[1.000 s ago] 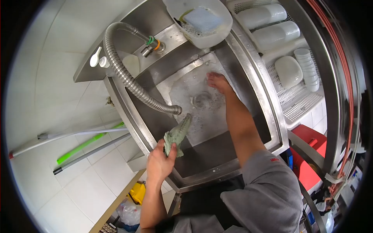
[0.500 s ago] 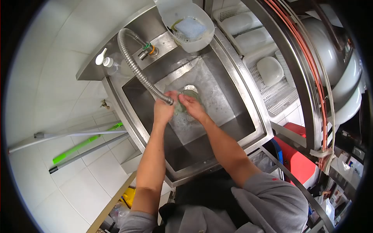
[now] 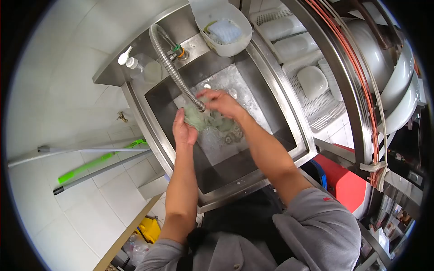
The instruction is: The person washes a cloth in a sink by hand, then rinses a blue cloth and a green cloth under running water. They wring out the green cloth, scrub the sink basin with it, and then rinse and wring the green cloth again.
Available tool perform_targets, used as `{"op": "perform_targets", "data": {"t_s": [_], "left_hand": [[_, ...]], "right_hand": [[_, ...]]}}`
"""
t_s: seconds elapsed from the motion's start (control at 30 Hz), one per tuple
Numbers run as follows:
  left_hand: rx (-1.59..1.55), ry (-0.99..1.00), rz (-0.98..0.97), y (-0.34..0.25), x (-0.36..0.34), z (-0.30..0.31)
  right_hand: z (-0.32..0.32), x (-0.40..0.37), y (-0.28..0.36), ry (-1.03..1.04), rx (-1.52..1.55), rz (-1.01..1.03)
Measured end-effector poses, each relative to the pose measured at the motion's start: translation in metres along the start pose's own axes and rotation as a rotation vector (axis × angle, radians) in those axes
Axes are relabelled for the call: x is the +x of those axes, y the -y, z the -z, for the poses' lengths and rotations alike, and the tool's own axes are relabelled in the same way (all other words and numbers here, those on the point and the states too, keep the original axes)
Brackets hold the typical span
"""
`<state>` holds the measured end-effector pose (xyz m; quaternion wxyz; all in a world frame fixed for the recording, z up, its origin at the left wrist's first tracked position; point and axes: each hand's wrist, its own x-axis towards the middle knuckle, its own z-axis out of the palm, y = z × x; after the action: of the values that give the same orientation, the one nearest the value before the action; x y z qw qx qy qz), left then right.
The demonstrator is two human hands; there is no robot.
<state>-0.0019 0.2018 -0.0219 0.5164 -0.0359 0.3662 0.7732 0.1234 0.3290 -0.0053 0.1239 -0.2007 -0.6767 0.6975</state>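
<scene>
Both hands are over a steel sink (image 3: 210, 178) holding shallow, rippling water. My left hand (image 3: 184, 130) is closed on one end of a wet pale green cloth (image 3: 194, 119), left of the faucet mouth. My right hand (image 3: 220, 103) is beside the mouth of the flexible metal faucet hose (image 3: 174, 74), fingers partly spread above the cloth's other side. Whether those fingers touch the cloth is unclear. More of the green material spreads in the water between and below the hands.
A plastic tub (image 3: 244, 38) with a blue sponge (image 3: 224, 31) sits at the sink's back edge. Pump bottles (image 3: 138, 67) stand at the back left corner. White baskets (image 3: 312, 106) with dishes are right, beside a steel rack post (image 3: 357, 97).
My hands have moved apart: the left one down and leftward, the right one up. The green cloth is now more spread out. The view has shifted slightly.
</scene>
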Motion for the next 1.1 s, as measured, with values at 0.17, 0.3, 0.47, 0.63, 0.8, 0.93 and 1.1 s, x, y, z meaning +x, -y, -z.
{"op": "perform_targets", "data": {"t_s": [0.17, 0.3, 0.47, 0.63, 0.8, 0.93, 1.1], "left_hand": [[-0.1, 0.042, 0.063, 0.057, 0.031, 0.043], [0.0, 0.231, 0.318, 0.046, 0.027, 0.005], [0.038, 0.006, 0.382, 0.058, 0.059, 0.076], [0.544, -0.071, 0.583, -0.005, -0.019, -0.044], [0.838, 0.207, 0.173, -0.029, -0.004, -0.008], [0.305, 0.114, 0.05, -0.037, -0.029, -0.02], [0.096, -0.214, 0.204, 0.025, 0.004, 0.026]], "right_hand": [[-0.078, 0.006, 0.034, -0.767, 0.075, 0.212], [-0.057, 0.035, -0.053, -0.79, -0.183, -0.039], [-0.085, 0.017, -0.021, -0.847, -0.185, 0.091], [-0.015, 0.027, -0.035, -0.585, -0.328, 0.163], [-0.003, -0.014, -0.025, -0.009, -0.133, -0.063], [0.03, -0.01, -0.014, 0.289, -0.469, -0.355], [-0.021, 0.001, -0.018, -0.318, 0.9, -0.051]]}}
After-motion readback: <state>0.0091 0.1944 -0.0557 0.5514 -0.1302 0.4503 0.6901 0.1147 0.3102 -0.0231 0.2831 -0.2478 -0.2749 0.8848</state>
